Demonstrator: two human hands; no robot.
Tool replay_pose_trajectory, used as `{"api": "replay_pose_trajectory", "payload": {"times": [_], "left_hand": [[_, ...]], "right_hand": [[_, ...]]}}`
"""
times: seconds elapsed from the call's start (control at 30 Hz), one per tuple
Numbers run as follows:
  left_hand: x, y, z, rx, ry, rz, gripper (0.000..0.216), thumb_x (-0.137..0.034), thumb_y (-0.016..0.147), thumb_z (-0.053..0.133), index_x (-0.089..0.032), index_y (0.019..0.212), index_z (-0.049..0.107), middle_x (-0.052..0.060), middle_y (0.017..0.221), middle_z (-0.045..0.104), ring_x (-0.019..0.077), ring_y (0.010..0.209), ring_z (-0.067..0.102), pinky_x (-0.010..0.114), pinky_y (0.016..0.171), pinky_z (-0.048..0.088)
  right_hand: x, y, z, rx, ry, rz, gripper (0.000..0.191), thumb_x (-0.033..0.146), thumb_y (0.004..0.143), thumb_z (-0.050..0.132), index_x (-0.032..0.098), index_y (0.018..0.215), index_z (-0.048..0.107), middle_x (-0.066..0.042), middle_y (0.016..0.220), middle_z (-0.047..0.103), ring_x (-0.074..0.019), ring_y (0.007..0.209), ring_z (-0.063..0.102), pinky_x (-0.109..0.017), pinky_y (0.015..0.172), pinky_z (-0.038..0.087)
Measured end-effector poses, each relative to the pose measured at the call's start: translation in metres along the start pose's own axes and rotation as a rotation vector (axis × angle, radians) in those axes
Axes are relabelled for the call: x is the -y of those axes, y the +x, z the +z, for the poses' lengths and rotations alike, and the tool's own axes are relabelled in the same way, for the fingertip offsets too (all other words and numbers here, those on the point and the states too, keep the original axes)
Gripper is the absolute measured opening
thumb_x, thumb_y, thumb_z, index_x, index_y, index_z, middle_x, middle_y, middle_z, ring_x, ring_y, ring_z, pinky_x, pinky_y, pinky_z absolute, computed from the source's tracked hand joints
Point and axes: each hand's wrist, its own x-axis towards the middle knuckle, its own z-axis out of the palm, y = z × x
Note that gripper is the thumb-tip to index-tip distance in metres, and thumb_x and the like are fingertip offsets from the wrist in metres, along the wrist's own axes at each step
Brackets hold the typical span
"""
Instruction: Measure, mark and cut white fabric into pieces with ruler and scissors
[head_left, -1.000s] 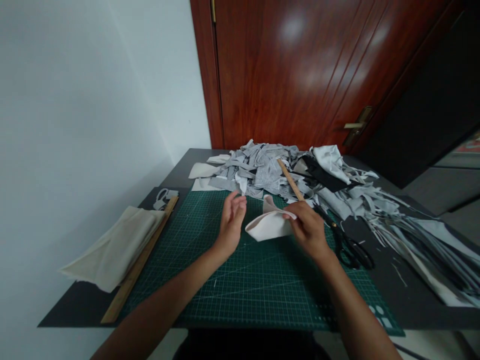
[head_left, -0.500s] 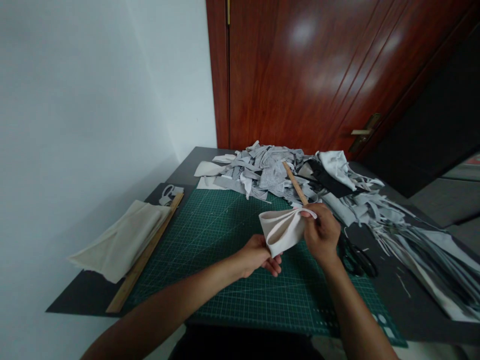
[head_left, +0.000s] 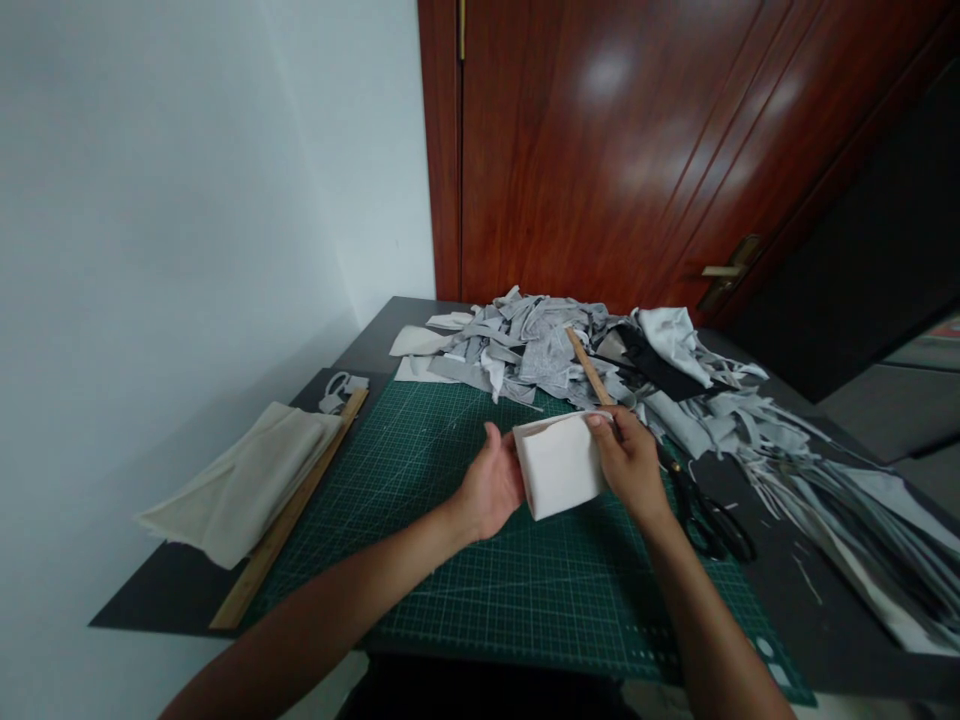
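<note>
A folded piece of off-white fabric (head_left: 566, 468) is held up over the green cutting mat (head_left: 480, 600). My right hand (head_left: 634, 460) pinches its right edge, thumb on the near face and fingers behind. At the fabric's left side, my left hand (head_left: 493, 490) is open, thumb raised and palm facing the cloth; its fingertips are partly hidden behind the fold. Just beyond the fabric, a wooden ruler (head_left: 589, 368) slants across the scraps. Black-handled scissors (head_left: 709, 520) lie to the right of my right hand.
Grey and white fabric scraps (head_left: 540, 340) are heaped at the back. More strips (head_left: 862, 520) trail along the right side. On the left lie folded cream cloth (head_left: 247, 480), a long wooden ruler (head_left: 300, 500) and a white-handled tool (head_left: 341, 388). A wall and a wooden door (head_left: 600, 150) stand behind.
The fabric has gone from a bent, open loop to a flatter folded packet facing me. My left hand has moved from beneath its lower corner to its left side, fingers opening.
</note>
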Motion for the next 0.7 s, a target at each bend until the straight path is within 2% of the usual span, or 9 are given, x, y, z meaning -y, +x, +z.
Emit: {"api": "replay_pose_trajectory", "payload": {"times": [0.03,0.1,0.17,0.23,0.37,0.47,0.57,0.7], "left_hand": [[0.0,0.0,0.0,-0.031,0.04,0.051,0.085,-0.08,0.067,0.078,-0.021,0.126,0.061,0.014,0.13,0.067,0.0343,0.121,0.062,0.044,0.097,0.051],[0.002,0.0,-0.002,-0.094,0.192,0.17,0.103,-0.056,0.053,0.098,-0.025,0.138,0.048,0.01,0.128,0.066,0.0308,0.117,0.063,0.041,0.096,0.052],[0.005,0.0,-0.002,-0.146,0.345,0.256,0.119,-0.035,0.049,0.102,-0.028,0.146,0.034,0.008,0.122,0.065,0.0278,0.11,0.065,0.04,0.094,0.053],[0.009,0.0,-0.002,-0.204,0.423,0.324,0.113,-0.029,0.057,0.098,-0.03,0.145,0.027,0.006,0.117,0.064,0.0257,0.104,0.066,0.039,0.091,0.054],[0.013,0.001,0.001,-0.314,0.41,0.432,0.086,-0.028,0.063,0.092,-0.03,0.125,0.033,0.003,0.115,0.062,0.0221,0.098,0.068,0.035,0.086,0.055],[0.012,0.002,0.002,-0.335,0.409,0.446,0.071,-0.031,0.063,0.092,-0.026,0.112,0.041,0.003,0.111,0.064,0.0205,0.095,0.068,0.031,0.081,0.055],[0.006,0.002,0.001,-0.261,0.409,0.37,0.059,-0.038,0.066,0.091,-0.021,0.109,0.054,0.006,0.108,0.069,0.0217,0.095,0.068,0.031,0.082,0.055],[-0.008,0.003,-0.004,-0.106,0.46,0.288,0.053,-0.043,0.07,0.088,-0.015,0.112,0.071,0.009,0.107,0.074,0.0244,0.097,0.067,0.034,0.086,0.054]], "right_hand": [[0.001,-0.001,0.002,0.015,0.02,0.005,0.03,0.046,0.098,0.057,0.019,0.091,0.068,-0.003,0.078,0.068,-0.021,0.072,0.06,-0.032,0.065,0.047],[0.003,-0.004,0.005,0.036,0.056,0.01,0.029,0.045,0.098,0.057,0.02,0.09,0.067,-0.001,0.076,0.066,-0.02,0.071,0.058,-0.031,0.064,0.046],[0.006,-0.007,0.008,0.061,0.095,0.006,0.028,0.044,0.099,0.057,0.02,0.09,0.067,-0.001,0.075,0.065,-0.0193,0.071,0.057,-0.03,0.063,0.045],[0.009,-0.009,0.01,0.077,0.125,0.001,0.026,0.043,0.098,0.057,0.02,0.09,0.067,0.0,0.075,0.064,-0.0187,0.07,0.056,-0.03,0.061,0.044],[0.008,-0.009,0.011,0.014,0.144,-0.009,0.025,0.043,0.097,0.059,0.021,0.088,0.067,0.001,0.073,0.062,-0.0185,0.069,0.055,-0.03,0.062,0.044],[0.006,-0.009,0.01,-0.053,0.15,-0.025,0.025,0.042,0.097,0.059,0.021,0.087,0.067,0.001,0.074,0.063,-0.019,0.071,0.056,-0.031,0.066,0.045],[0.007,-0.01,0.009,-0.082,0.158,-0.035,0.024,0.042,0.097,0.06,0.021,0.088,0.067,0.0,0.075,0.063,-0.0194,0.073,0.057,-0.032,0.067,0.045],[0.01,-0.011,0.01,-0.034,0.188,-0.042,0.024,0.042,0.096,0.06,0.022,0.086,0.065,0.001,0.072,0.06,-0.0184,0.068,0.054,-0.03,0.062,0.044]]}}
